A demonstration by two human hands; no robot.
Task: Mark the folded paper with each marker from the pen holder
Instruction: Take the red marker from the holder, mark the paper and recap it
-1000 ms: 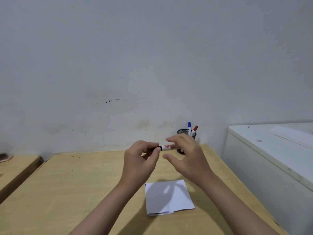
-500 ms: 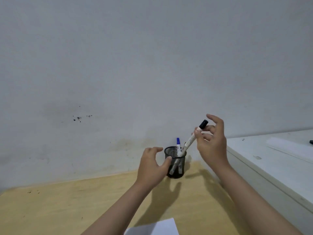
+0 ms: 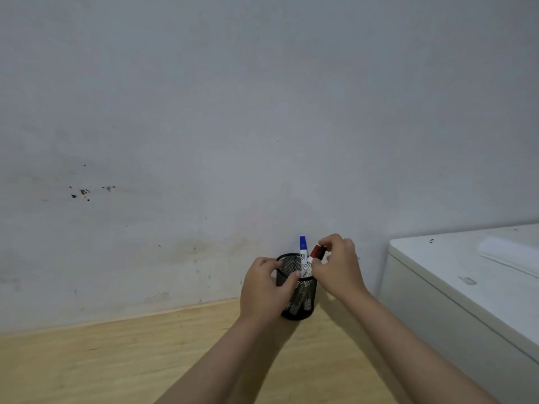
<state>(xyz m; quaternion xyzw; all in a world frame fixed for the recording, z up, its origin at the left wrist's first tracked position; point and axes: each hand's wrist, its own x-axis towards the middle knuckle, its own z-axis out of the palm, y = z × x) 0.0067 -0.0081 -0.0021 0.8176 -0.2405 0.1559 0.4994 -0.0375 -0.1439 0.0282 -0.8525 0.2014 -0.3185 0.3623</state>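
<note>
A black mesh pen holder (image 3: 300,304) stands on the wooden table near the wall. My left hand (image 3: 264,290) wraps around its left side, thumb on the rim. A blue-capped marker (image 3: 303,246) stands upright inside it. A red-capped marker (image 3: 314,252) leans right, and the black cap of the black marker (image 3: 322,253) sits right beside it. My right hand (image 3: 339,269) is over the holder's right rim, fingertips pinched on that black cap and touching the red marker. The folded paper is out of view.
The light wooden table (image 3: 116,360) runs to a stained grey wall (image 3: 204,141). A white cabinet (image 3: 466,287) stands close on the right, higher than the table, with a white flat object (image 3: 513,255) on top.
My view swung up from the paper to the holder. My right hand lowered the black marker into the holder, and my left hand closed around the holder's side.
</note>
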